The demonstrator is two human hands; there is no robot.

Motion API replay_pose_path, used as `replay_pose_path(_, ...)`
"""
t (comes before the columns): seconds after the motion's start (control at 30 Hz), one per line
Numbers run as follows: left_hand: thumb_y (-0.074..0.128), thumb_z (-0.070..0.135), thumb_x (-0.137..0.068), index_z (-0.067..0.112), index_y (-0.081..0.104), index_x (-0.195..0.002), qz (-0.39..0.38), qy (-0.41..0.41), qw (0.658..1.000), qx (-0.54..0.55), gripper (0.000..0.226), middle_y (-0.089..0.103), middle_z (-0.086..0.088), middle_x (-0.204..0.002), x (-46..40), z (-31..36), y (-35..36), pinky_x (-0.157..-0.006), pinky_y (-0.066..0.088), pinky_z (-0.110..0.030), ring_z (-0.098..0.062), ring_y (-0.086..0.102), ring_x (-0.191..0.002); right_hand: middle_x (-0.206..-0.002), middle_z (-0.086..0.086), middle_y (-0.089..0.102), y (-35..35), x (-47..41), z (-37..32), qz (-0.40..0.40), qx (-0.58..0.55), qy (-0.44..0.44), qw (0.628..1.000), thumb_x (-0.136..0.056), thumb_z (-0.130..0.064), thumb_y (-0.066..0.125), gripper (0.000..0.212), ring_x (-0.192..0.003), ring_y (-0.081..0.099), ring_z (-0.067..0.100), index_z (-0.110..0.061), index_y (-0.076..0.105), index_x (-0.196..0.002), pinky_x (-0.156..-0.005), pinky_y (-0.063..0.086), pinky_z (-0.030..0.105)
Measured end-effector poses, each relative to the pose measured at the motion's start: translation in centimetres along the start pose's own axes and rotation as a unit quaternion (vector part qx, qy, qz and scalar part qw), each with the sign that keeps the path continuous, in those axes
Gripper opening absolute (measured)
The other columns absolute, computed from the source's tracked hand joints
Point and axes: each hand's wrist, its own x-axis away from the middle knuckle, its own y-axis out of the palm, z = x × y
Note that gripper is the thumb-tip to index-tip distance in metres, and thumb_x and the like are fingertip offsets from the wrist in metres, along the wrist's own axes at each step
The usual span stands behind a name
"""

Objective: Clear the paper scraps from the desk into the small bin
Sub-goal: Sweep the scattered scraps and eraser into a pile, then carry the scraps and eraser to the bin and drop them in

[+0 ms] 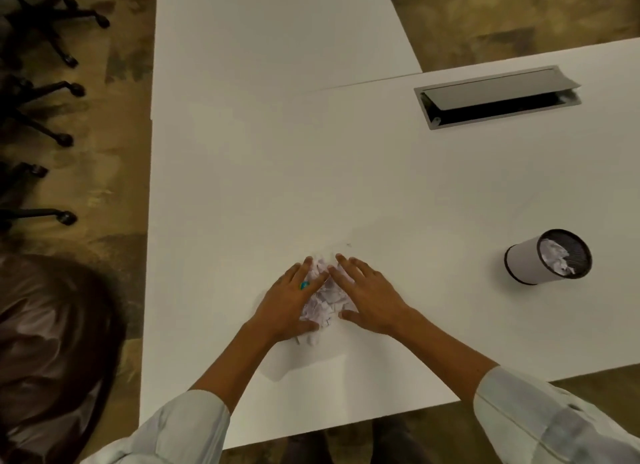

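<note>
Loosely heaped on the worktop [277, 152], the paper scraps [323, 299] look light and scatter-prone; left hand [289, 301] and right hand [369, 299] cup them, grip unclenched, small bin [526, 261] well apart.

white surface [311, 152] joined at a seam, a metal cable hatch [498, 98] set in it, open; mottled brown carpet [114, 152] and black wheeled chair bases [45, 124] at left.

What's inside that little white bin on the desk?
The small bin holds crumpled white paper against a dark mesh lining. The paper hides the bottom, so anything beneath it cannot be seen. More scraps lie on the desk between the left hand and right hand.
</note>
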Motion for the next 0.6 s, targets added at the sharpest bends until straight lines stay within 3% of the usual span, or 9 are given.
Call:
replay_pose_path(0.13,0.062,0.038,-0.089,0.033,0.021,-0.149,0.040,-0.044,0.998,0.012,0.073,0.013,-0.011,-0.161,0.0,1.1,0.4,-0.105,0.045,-0.040,-0.029,0.024,-0.145,-0.158,0.013,0.030,-0.3,0.0,-0.5,0.012,0.035,0.008,0.999,-0.093,-0.015,0.061,0.063,-0.137,0.036,0.037,-0.019,0.033,-0.149,-0.091,0.054,0.047)
replay_pose_path(0.2,0.063,0.023,-0.089,0.029,0.034,-0.146,0.055,-0.056,0.997,0.007,0.064,0.026,-0.015,-0.157,0.0,1.6,0.2,-0.093,0.052,-0.043,-0.031,0.037,-0.138,-0.152,0.015,0.040,-0.5,0.0,-0.2,0.023,0.030,0.008,0.999,-0.090,-0.002,0.060,0.059,-0.130,0.043,0.036,-0.016,0.041,-0.144,-0.077,0.057,0.046)
replay_pose_path(0.3,0.065,0.010,-0.085,0.022,0.055,-0.132,0.105,-0.064,0.992,0.038,0.049,0.050,-0.018,-0.142,-0.2,2.0,-0.4,-0.081,0.056,-0.045,-0.035,0.056,-0.120,-0.136,0.009,0.056,-0.9,-0.3,0.1,0.060,0.011,0.015,0.998,-0.089,-0.002,0.059,0.046,-0.114,0.052,0.032,-0.017,0.053,-0.133,-0.071,0.053,0.039)
replay_pose_path(0.4,0.051,0.021,-0.095,0.027,0.057,-0.128,0.137,-0.103,0.980,0.105,0.034,0.056,-0.006,-0.137,-0.3,2.1,-1.5,-0.090,0.050,-0.033,-0.027,0.059,-0.118,-0.119,0.003,0.068,-1.6,-0.8,0.2,0.097,-0.081,0.062,0.990,-0.091,-0.010,0.058,0.032,-0.104,0.060,0.028,-0.019,0.066,-0.121,-0.078,0.054,0.037)
replay_pose_path(0.47,0.050,0.018,-0.095,0.028,0.060,-0.125,0.159,-0.115,0.971,0.139,0.033,0.060,0.000,-0.134,-0.4,2.1,-2.3,-0.093,0.048,-0.028,-0.022,0.059,-0.117,-0.110,0.006,0.074,-2.1,-0.8,0.2,0.144,-0.222,0.122,0.957,-0.088,-0.012,0.066,0.026,-0.101,0.068,0.024,-0.016,0.073,-0.113,-0.085,0.055,0.034)
replay_pose_path(0.5,0.052,0.012,-0.093,0.025,0.062,-0.123,0.175,-0.113,0.967,0.148,0.034,0.062,0.000,-0.132,-0.5,2.3,-2.7,-0.094,0.050,-0.029,-0.021,0.060,-0.116,-0.109,0.008,0.076,-2.3,-0.6,0.2,0.165,-0.291,0.146,0.931,-0.085,-0.012,0.071,0.026,-0.100,0.070,0.021,-0.014,0.074,-0.111,-0.087,0.055,0.025)
replay_pose_path(0.57,0.058,0.003,-0.088,0.018,0.068,-0.117,0.216,-0.094,0.958,0.165,0.034,0.066,-0.002,-0.126,-0.6,2.6,-3.6,-0.093,0.052,-0.029,-0.021,0.064,-0.111,-0.105,0.008,0.076,-3.0,0.0,0.1,0.192,-0.390,0.179,0.882,-0.080,-0.011,0.078,0.027,-0.097,0.072,0.018,-0.012,0.076,-0.107,-0.082,0.050,0.007)
replay_pose_path(0.6,0.060,0.000,-0.086,0.015,0.070,-0.114,0.234,-0.088,0.951,0.182,0.033,0.068,-0.005,-0.123,-0.6,2.7,-4.0,-0.092,0.054,-0.030,-0.022,0.066,-0.109,-0.102,0.007,0.077,-3.3,0.3,0.1,0.198,-0.423,0.195,0.862,-0.079,-0.012,0.079,0.026,-0.093,0.073,0.016,-0.013,0.077,-0.105,-0.078,0.051,0.006)
